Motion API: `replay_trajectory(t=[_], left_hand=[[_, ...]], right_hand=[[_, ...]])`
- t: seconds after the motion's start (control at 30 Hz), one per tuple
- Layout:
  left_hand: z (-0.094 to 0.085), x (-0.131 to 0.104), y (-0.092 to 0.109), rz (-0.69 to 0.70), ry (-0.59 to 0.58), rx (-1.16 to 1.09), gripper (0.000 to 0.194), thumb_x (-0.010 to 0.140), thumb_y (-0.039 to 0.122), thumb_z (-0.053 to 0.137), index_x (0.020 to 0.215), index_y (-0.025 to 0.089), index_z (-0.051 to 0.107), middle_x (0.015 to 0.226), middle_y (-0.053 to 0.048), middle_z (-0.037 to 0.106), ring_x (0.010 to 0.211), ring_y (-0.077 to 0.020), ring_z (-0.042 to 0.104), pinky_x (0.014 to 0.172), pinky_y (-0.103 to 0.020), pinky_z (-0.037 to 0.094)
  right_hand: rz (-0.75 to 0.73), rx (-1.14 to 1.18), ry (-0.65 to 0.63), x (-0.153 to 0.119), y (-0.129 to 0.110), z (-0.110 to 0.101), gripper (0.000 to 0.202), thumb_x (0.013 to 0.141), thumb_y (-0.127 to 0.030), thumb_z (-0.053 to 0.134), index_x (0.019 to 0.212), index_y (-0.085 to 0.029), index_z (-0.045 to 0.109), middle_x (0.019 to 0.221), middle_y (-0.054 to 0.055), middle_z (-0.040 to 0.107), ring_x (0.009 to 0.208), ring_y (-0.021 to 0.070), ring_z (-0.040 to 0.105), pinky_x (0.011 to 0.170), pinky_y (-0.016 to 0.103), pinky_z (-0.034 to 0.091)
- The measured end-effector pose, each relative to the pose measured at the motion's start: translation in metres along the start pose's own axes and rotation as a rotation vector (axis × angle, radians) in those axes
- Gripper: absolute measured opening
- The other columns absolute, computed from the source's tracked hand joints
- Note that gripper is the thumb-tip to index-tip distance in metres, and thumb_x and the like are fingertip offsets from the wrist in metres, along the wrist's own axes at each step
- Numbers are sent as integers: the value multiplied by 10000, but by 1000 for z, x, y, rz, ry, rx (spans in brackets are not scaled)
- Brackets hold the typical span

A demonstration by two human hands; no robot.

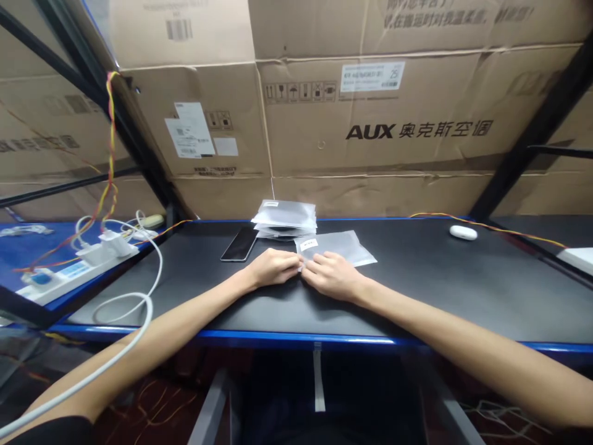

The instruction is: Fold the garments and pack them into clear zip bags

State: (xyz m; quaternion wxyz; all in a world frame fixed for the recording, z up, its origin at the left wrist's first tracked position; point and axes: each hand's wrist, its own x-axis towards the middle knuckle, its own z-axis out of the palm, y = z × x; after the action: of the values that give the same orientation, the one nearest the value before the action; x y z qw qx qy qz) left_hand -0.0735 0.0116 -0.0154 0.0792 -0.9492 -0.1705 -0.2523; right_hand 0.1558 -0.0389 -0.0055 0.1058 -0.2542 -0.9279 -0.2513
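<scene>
A flat, translucent plastic pouch with a small white label lies on the black tabletop in front of me. My left hand is closed at its near left corner, fingers curled and thumb side toward the other hand. Right beside it, my right hand pinches the pouch's near edge, its knuckles covering part of the sheet. The fingertips of both hands almost meet, and what lies beneath them is hidden. Just behind stands a loose stack of similar pouches, the top one also labelled.
A black phone lies left of the stack. On the left are a power strip and a white cable looping over my left forearm. A white rounded case sits at right. Cardboard walls the back, between black posts.
</scene>
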Motion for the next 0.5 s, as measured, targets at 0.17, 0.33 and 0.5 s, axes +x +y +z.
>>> replay_trajectory(t=[0.17,0.33,0.5], left_hand=[[-3,2,1,-5,12,-17,224,967,151,485,867,195,681,1058,-52,773,838,-146,744,698,-218,565],[-9,2,-3,-39,-40,-43,237,939,117,447,923,196,670,1074,-58,759,808,-136,719,673,-216,541],[-14,-3,-14,-72,-89,59,189,885,139,470,904,201,648,923,-46,740,744,-144,686,654,-223,518]], right_hand=[[45,-6,-2,-2,2,2,388,1038,-123,316,906,-166,678,805,69,691,733,194,551,617,336,334],[52,16,-21,-20,20,-5,380,1036,-174,352,821,-172,665,754,52,672,640,170,518,603,312,313],[144,17,-83,-62,45,-12,378,1019,-204,374,777,-175,662,742,60,682,645,167,549,614,308,309]])
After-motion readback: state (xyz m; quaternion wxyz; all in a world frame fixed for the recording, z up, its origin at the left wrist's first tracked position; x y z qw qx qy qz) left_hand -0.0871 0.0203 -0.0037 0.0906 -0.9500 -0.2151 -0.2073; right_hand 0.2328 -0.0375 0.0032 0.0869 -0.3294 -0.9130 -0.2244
